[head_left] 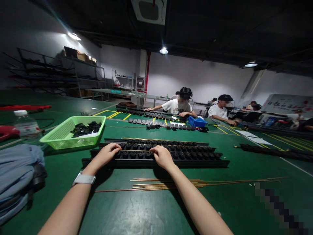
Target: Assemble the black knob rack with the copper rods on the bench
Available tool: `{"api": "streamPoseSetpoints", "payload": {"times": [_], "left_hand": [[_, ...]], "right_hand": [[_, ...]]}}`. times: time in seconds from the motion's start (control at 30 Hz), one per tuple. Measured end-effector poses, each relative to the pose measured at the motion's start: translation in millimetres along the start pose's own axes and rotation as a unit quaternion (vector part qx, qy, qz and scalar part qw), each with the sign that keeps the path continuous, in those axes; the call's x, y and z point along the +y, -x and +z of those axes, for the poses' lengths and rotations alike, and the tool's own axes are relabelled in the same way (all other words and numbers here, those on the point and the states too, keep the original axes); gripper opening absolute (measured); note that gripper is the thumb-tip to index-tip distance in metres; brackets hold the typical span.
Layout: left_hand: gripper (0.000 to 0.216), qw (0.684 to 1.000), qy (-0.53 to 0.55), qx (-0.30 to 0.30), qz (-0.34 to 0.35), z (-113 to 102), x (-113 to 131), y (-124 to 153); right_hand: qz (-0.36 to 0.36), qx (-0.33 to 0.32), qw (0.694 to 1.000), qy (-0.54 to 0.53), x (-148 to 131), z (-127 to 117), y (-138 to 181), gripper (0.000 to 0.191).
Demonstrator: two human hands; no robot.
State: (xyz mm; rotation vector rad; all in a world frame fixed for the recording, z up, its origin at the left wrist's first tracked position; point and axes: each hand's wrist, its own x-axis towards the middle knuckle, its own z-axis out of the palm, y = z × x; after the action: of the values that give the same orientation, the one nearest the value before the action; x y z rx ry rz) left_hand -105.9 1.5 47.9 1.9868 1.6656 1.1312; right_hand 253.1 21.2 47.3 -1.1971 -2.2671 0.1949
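My left hand pinches one end of a thin brass-coloured rod, which lies lengthwise along the black rails. Farther right on that rod, the thumb and fingers of my right hand are closed on it. Under both hands are long black rails fitted with rows of small black blocks. A second thin rod runs along the far row. Nearer to me, several loose brass and copper-coloured rods lie on the green table, partly hidden by my right forearm.
At left stand a light green basket of black parts, a water bottle and a grey-blue bag. Across the table, people work near black strips and a blue bin. White papers lie at right.
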Motion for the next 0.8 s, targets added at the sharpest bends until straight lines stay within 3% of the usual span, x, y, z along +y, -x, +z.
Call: {"api": "streamPoseSetpoints", "payload": {"times": [0.43,0.63,0.8], "left_hand": [[0.055,0.999,0.028,0.005,0.014,-5.9,3.0,5.5],[0.052,0.999,0.030,0.011,0.016,-6.5,2.8,6.1],[0.049,0.999,0.023,0.008,0.022,-5.1,1.9,5.0]], "right_hand": [[0.039,-0.034,0.998,0.021,-3.1,-9.7,-3.9,0.034],[-0.023,-0.066,0.998,0.007,5.0,-25.2,-0.6,0.039],[-0.074,-0.073,0.994,0.034,-6.3,-22.6,6.5,0.066]]}}
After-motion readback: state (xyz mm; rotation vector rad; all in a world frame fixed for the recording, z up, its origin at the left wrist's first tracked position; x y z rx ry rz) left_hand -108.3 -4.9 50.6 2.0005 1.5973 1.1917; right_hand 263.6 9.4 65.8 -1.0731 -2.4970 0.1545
